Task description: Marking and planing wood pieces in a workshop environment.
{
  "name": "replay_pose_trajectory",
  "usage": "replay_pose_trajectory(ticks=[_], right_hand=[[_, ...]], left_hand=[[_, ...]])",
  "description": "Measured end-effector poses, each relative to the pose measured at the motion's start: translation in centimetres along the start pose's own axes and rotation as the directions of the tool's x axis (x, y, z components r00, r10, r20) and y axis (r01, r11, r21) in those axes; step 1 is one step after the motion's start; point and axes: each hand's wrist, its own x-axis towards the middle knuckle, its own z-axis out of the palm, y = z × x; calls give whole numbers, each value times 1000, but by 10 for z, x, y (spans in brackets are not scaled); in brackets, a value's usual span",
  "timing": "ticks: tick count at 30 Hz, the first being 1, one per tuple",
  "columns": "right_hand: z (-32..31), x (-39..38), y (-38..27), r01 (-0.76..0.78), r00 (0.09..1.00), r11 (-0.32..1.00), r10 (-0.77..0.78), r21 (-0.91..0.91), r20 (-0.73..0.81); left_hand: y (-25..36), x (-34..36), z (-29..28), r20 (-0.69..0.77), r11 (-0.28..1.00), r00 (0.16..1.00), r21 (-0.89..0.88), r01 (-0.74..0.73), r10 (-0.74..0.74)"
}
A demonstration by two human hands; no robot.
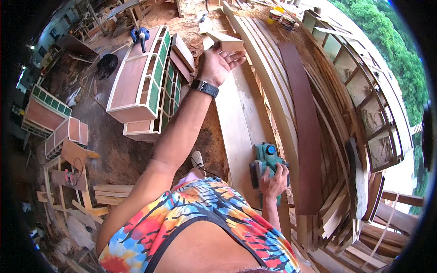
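Observation:
My right hand is closed over the green electric planer, which rests on a pale wooden board running away from me. Stretched far forward, my left hand has its palm turned up and its fingers spread, with nothing in them. A dark wristwatch is on that wrist. Right beside the left fingers is a short, light wood block; I cannot tell whether the hand touches it.
Long planks and a dark brown board lie on the right. Cabinet frames with green panels stand at left, a blue power tool on top. Sawdust covers the ground. A wooden frame leans at far right.

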Motion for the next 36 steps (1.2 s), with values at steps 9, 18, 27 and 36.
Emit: replay_pose_trajectory(ticks=[9,18,27,36], right_hand=[[0,1,3,-5,1000,1000,5,8,-3],[1,3,7,-20,1000,999,20,29,-3],[2,2,9,1,1000,1000,-1,24,-20],[7,0,12,-33,999,999,32,18,29]], left_hand=[[4,-2,-15,-1,997,1000,75,-26,26],[9,-7,-6,-54,999,998,34,-21,23],[-7,-10,-39,21,996,1000,87,-20,18],[-197,-41,-262,-462,420,884,818,394,70]])
